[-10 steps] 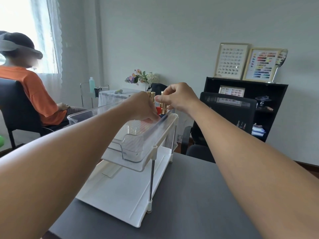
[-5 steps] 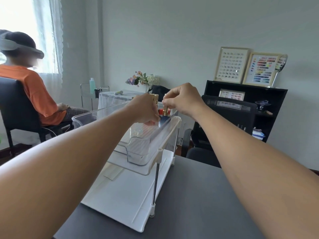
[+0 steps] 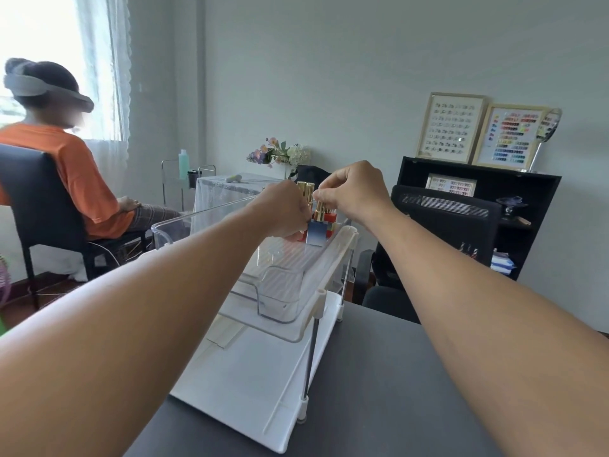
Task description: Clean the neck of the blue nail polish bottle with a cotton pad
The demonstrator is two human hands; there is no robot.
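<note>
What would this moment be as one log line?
stage: reaching | left hand: grip hidden | right hand: pinching blue bottle cap | bottle: in clear tray | cotton pad: unseen

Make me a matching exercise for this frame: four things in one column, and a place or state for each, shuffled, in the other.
Things:
1. blue bottle
2. right hand
3. framed colour charts
4. flowers

Places or states:
A. on top of the black shelf unit
B. in the clear tray, on the rack's upper tier
C. on the far cloth-covered table
D. fingers curled above the gold caps

Pairs: 1-B, 2-D, 3-A, 4-C
</note>
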